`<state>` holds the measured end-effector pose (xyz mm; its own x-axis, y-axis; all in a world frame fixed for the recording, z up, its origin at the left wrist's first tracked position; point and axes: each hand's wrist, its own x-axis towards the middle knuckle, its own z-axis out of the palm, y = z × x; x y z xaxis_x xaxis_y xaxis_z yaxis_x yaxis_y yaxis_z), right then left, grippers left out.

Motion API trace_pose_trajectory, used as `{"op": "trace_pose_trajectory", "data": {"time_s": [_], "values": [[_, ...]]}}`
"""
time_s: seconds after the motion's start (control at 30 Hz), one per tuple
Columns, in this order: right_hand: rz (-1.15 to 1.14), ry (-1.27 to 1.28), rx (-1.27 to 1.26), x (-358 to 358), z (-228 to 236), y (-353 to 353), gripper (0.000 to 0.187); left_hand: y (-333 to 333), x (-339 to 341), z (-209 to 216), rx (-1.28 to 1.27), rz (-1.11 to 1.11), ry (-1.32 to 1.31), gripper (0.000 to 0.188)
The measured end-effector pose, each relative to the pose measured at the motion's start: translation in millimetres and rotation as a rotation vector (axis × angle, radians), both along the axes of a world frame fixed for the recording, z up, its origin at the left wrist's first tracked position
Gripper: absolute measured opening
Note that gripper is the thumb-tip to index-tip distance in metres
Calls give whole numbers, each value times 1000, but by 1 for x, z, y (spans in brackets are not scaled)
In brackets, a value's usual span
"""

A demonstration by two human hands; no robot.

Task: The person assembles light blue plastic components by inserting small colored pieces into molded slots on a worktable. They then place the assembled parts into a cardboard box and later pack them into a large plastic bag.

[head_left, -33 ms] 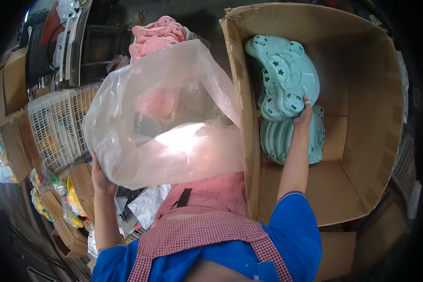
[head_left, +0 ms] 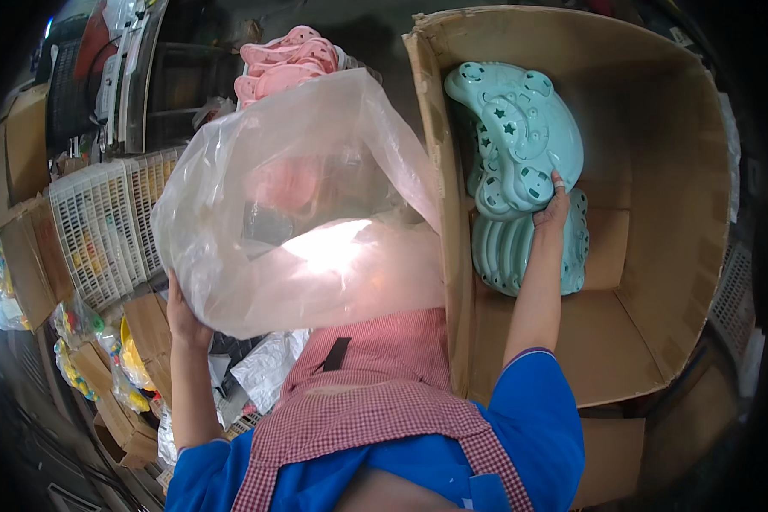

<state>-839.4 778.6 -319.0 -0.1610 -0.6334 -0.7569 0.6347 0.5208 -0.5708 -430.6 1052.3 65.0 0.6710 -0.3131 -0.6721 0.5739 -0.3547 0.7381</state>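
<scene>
A large translucent plastic bag (head_left: 230, 196) is spread wide in front of my apron, with a bright glare on its lower part. My left hand (head_left: 185, 317) grips its near left edge; some of the fingers are hidden by the film. To the right, my right hand (head_left: 552, 207) reaches into a big cardboard box (head_left: 563, 38) and holds a teal moulded plastic shell (head_left: 542, 128) by its lower edge. That shell has rounded lobes and star-shaped holes. Beneath it lies a stack of nested teal shells (head_left: 508, 256), partly covered by my forearm.
Pink moulded plastic parts (head_left: 290, 64) are piled beyond the bag, and pink also shows through the film. On the left stand white lattice crates (head_left: 102, 235), small cardboard boxes (head_left: 149, 337) and bags of colourful plastic pieces (head_left: 77, 367). The big box's left wall rises between my arms.
</scene>
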Motion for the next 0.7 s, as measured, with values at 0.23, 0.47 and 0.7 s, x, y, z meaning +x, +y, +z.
{"op": "trace_pose_trajectory", "data": {"time_s": [0.23, 0.47, 0.7], "values": [[18, 264, -287, 11, 133, 18, 50, 5, 13, -15, -65, 4, 75, 54], [281, 735, -715, -34, 287, 77, 66, 34, 39, -34, -128, -17, 101, 55], [350, 252, -545, -23, 351, 176, 80, 51, 44, -29, -226, -92, 135, 58]]}}
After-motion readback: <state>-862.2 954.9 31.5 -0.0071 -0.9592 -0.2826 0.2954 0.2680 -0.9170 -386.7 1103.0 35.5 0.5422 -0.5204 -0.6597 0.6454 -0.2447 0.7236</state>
